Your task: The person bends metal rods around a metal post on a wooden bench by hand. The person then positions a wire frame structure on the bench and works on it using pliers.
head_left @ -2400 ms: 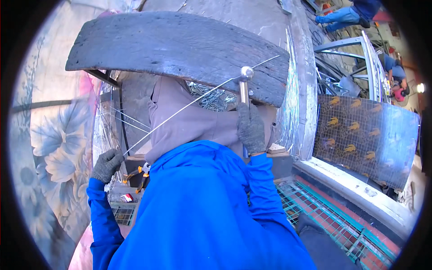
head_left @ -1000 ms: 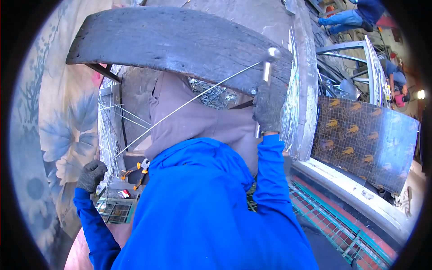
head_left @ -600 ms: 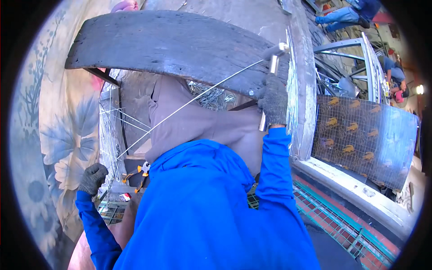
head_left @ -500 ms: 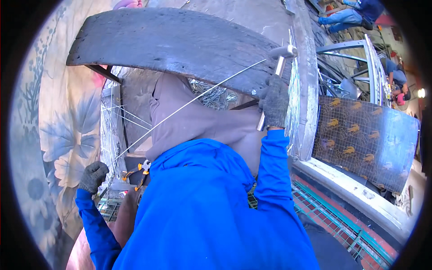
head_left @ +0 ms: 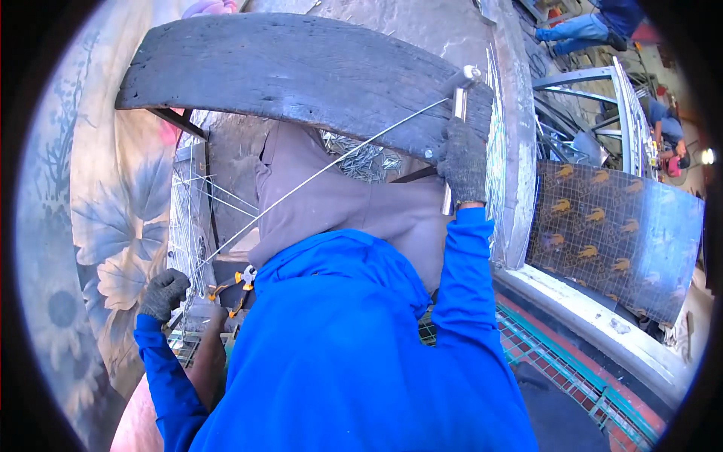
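A long thin metal rod (head_left: 316,180) runs slantwise from lower left up to the right part of a dark wooden bench (head_left: 294,64). At its lower left end my left hand (head_left: 163,295), in a dark grey knit glove, is closed around it. My right hand (head_left: 465,162), gloved alike, grips a metal hammer (head_left: 460,104) by its shiny handle. The hammer's head is over the bench's right end, close by the rod's far tip; whether they touch I cannot tell. Pliers with orange handles (head_left: 245,279) lie beside my left hip.
Bundles of thin rods stand on the left (head_left: 188,218) and along the bench's right side (head_left: 494,151). Short metal pieces (head_left: 364,160) are heaped beneath the bench. A patterned sheet (head_left: 595,233) and a metal frame (head_left: 621,113) are at right. Two people are farther off. A floral cloth (head_left: 124,226) hangs left.
The hammer head has shifted left and slightly away from me, toward the rod's tip. My left hand keeps its hold on the rod, which has hardly moved.
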A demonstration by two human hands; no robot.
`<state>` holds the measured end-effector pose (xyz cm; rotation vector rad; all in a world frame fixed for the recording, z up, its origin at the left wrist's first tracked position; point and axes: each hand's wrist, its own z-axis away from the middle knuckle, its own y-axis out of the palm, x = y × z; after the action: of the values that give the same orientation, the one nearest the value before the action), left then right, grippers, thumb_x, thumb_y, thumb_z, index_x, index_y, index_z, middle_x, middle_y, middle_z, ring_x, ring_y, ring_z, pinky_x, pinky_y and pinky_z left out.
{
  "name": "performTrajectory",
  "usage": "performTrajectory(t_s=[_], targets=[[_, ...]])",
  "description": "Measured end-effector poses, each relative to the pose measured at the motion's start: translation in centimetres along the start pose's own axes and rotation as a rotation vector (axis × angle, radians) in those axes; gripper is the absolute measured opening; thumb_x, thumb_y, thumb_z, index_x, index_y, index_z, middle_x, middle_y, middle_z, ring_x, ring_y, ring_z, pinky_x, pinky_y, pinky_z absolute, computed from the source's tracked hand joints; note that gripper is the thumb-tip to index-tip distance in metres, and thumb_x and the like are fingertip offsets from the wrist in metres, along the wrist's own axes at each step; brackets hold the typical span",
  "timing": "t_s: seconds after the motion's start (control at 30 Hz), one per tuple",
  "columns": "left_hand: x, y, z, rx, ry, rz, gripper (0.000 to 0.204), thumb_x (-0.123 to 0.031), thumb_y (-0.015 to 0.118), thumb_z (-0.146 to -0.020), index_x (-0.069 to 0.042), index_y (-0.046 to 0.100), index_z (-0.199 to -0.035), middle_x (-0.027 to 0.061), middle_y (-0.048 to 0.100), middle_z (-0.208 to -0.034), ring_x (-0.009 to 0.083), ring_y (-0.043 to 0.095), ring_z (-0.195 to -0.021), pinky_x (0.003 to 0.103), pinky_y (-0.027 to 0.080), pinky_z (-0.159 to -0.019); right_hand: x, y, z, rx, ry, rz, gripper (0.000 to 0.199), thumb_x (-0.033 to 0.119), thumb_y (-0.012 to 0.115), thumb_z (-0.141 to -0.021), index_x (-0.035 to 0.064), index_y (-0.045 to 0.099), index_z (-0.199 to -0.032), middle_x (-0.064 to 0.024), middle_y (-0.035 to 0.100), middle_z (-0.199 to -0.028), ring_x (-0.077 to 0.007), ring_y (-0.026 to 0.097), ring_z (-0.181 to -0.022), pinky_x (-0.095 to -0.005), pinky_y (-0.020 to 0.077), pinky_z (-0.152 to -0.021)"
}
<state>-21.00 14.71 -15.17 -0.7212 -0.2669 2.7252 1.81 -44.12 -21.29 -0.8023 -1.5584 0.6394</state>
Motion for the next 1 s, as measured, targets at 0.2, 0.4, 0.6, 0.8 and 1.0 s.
performTrajectory(t_s=[0.2, 0.4, 0.6, 0.8, 1.0], targets=[[0.6, 0.6, -0.5, -0.036, 0.077, 0.031, 0.022, -0.032, 0.069, -0.088, -0.011, 0.065, -0.087, -0.0044, 0.057, -0.072, 0.0062, 0.048, -0.062, 0.023, 0.039, -0.055, 5.8, -2.3, 1.2, -0.051, 0.601, -0.469, 0.036, 0.038, 0.053, -0.099, 0.0029, 0.062, -0.097, -0.0019, 0.049, -0.058, -0.0120, 0.043, -0.040, -0.0281, 0.0334, -0.036], [0.9, 1.2, -1.1, -0.104, 0.163, -0.022, 0.019, -0.028, 0.068, -0.088, -0.010, 0.065, -0.087, -0.0043, 0.058, -0.075, 0.0070, 0.051, -0.067, 0.024, 0.042, -0.060, 7.1, -3.3, 1.4, -0.167, 0.505, -0.559, 0.043, 0.043, 0.047, -0.101, 0.0032, 0.061, -0.101, -0.0003, 0.047, -0.057, -0.0084, 0.041, -0.040, -0.0262, 0.0306, -0.035], [0.5, 1.7, -1.1, -0.091, 0.170, -0.003, 0.018, -0.028, 0.069, -0.088, -0.010, 0.065, -0.085, -0.0037, 0.059, -0.074, 0.0069, 0.052, -0.067, 0.024, 0.042, -0.060, 2.9, -2.6, 1.2, -0.117, -0.332, 0.532, 0.027, 0.005, 0.060, -0.086, -0.0006, 0.059, -0.112, -0.0139, 0.062, -0.085, -0.0262, 0.063, -0.069, -0.0355, 0.0493, -0.050], [0.4, 1.7, -0.6, -0.088, 0.138, 0.002, 0.019, -0.028, 0.070, -0.087, -0.010, 0.066, -0.085, -0.0040, 0.059, -0.073, 0.0064, 0.051, -0.065, 0.024, 0.042, -0.059, 3.1, -2.8, 0.6, -0.027, 0.432, -0.296, 0.046, -0.005, 0.065, -0.070, -0.0001, 0.059, -0.116, -0.0169, 0.064, -0.101, -0.0322, 0.065, -0.085, -0.0405, 0.0550, -0.071], [0.4, 1.8, -0.4, -0.105, 0.133, -0.023, 0.019, -0.028, 0.070, -0.087, -0.009, 0.066, -0.085, -0.0041, 0.057, -0.071, 0.0057, 0.050, -0.064, 0.024, 0.041, -0.058, 1.5, -2.3, 0.1, 0.055, -0.320, 0.436, 0.046, -0.005, 0.066, -0.068, 0.0012, 0.060, -0.114, -0.0178, 0.064, -0.101, -0.0334, 0.064, -0.091, -0.0427, 0.0521, -0.078]])
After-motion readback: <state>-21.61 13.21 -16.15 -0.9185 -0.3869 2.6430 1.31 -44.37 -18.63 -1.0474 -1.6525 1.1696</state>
